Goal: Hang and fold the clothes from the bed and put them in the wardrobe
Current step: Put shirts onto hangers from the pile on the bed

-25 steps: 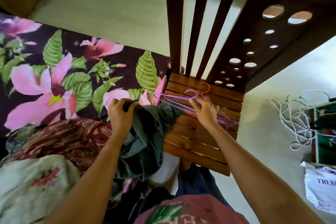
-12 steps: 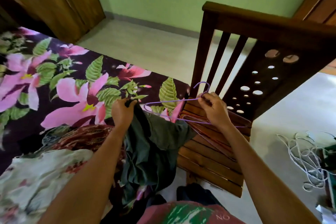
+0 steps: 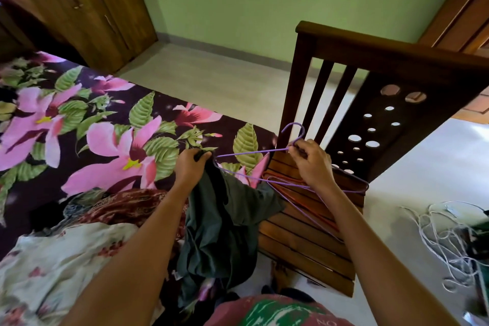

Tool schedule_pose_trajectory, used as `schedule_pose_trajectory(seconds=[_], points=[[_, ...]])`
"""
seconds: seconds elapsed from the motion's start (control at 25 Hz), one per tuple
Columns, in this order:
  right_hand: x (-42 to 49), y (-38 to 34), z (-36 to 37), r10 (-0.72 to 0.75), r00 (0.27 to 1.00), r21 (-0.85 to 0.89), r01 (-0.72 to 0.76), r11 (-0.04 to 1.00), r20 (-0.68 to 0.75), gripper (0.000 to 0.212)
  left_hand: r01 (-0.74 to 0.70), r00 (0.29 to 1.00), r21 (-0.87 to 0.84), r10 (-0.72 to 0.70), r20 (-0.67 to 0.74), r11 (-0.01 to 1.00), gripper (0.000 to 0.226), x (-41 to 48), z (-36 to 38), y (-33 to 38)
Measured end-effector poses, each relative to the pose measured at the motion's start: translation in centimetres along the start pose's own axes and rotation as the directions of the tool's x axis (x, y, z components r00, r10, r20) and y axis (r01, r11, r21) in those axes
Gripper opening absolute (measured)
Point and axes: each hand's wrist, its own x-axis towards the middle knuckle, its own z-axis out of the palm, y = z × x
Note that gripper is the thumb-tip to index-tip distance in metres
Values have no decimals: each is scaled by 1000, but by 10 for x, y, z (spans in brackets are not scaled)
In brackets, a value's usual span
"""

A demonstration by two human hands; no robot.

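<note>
bed [image 3: 87, 119] fills the left side, dark sheet w/ big pink flowers & green leaves. near its bottom edge a heap of clothes: a pale floral piece [image 3: 60, 262] at the front, a maroon patterned one [image 3: 127, 206] just behind it, touching. wooden chair [image 3: 341, 119] stands right of the bed, slatted seat, back w/ vertical bars & round cut-outs. wardrobe [image 3: 87, 8] sits top left against the green wall, doors shut, well apart from the clothes. tangle of white cord [image 3: 444, 235] on the floor at far right.

now the action: dark green garment [image 3: 219, 225] hangs down between bed & chair, bunched up top, lower end draped toward the floor. left hand [image 3: 191, 168] is closed tight round its top edge, holding it up over the bed's corner. right hand [image 3: 313, 164] is clenched on a purple hanger [image 3: 264, 152], fingers pinching it just under the hook, hook pointing up in front of the chair back. hanger's left arm reaches across to the garment's top, tip right at the left hand; can't tell if it's inside the cloth. more hangers [image 3: 309, 201] lie flat on the chair seat, purple & orange-red, under the right wrist.
</note>
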Motion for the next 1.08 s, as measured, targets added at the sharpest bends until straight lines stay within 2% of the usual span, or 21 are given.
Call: schedule_pose_trajectory(seconds=[0.2,0.52,0.72,0.8,0.96,1.08], points=[[-1,12,-5,6,1000,-27,-6,1000,8,19,-44,999,64,42,34,997,30,4,2,-2],[-11,15,3,-6,999,-167,14,986,49,23,-231,959,86,212,186,969,31,7,16,9],[-13,14,5,-14,999,-221,24,975,44,24,-382,912,225,327,246,896,18,11,24,18],[-14,15,7,-9,998,-242,22,970,54,24,-389,910,273,321,261,880,16,15,25,20],[-14,16,11,5,999,-179,3,984,45,23,-381,896,459,197,399,803,23,24,23,21],[-13,15,14,10,999,-115,-5,993,43,21,-375,901,419,217,376,827,18,26,23,15]])
